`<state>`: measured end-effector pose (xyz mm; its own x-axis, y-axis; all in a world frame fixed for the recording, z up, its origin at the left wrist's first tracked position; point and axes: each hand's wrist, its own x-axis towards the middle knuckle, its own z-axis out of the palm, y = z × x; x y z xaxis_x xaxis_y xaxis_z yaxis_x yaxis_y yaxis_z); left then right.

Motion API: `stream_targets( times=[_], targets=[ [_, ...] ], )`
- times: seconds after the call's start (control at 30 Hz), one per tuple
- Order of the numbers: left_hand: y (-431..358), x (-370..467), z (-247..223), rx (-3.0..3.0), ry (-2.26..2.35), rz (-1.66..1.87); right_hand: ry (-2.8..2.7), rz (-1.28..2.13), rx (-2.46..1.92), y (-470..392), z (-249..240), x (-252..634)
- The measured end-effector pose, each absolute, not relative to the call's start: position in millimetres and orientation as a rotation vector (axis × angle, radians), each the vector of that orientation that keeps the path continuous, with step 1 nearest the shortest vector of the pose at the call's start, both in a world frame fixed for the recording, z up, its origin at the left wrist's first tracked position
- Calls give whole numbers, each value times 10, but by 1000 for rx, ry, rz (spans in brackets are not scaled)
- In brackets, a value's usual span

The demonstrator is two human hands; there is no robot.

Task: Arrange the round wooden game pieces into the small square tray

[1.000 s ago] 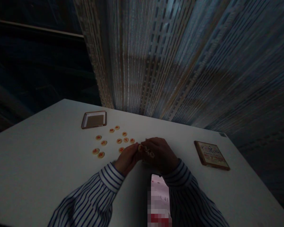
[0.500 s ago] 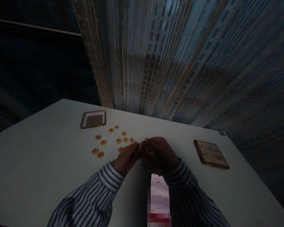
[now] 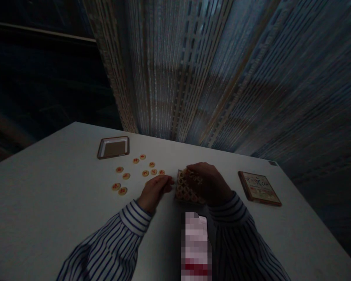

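My left hand (image 3: 155, 192) is just above the table, left of a box, its fingers curled with the tips together. Whether anything sits between them is hidden. My right hand (image 3: 209, 184) arches over the small box (image 3: 177, 197), its fingertips closed at the far edge on a round Chinese chess piece (image 3: 185, 171). More Chinese chess pieces (image 3: 186, 192) fill the part of the box that shows; the hand covers the rest. Several loose pieces with red characters (image 3: 126, 176) lie face up to the left of my left hand.
An open, shallow box lid (image 3: 114, 148) lies at the back left of the white table (image 3: 61, 195). A flat box with a printed cover (image 3: 260, 188) rests on the right. A lit phone (image 3: 194, 242), partly blurred out, is nearest me. A striped string curtain (image 3: 175, 78) hangs behind.
My hands have come apart: the left drew slightly left, and the right shifted a little right over the box. More of the pieces in the box now show.
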<state>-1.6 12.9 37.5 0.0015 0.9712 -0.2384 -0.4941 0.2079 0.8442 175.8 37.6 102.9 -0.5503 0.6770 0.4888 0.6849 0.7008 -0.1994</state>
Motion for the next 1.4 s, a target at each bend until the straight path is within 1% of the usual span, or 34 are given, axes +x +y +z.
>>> stream_targets(
  times=[0.3,0.57,0.87,1.1,1.4],
  targets=[
    [136,-32,324,756,1089,1252,-2336,-33,-1155,363,1125,1844],
    [130,-16,368,914,1173,1237,-2485,51,-1247,394,1061,1875],
    [136,-12,390,961,1189,1229,-2612,89,-1382,375,1107,1781],
    [142,-10,330,998,1243,1233,-2626,91,-1379,413,1001,1774],
    [129,-3,376,1053,1270,1220,-2679,87,-1418,435,901,1701]
  ],
)
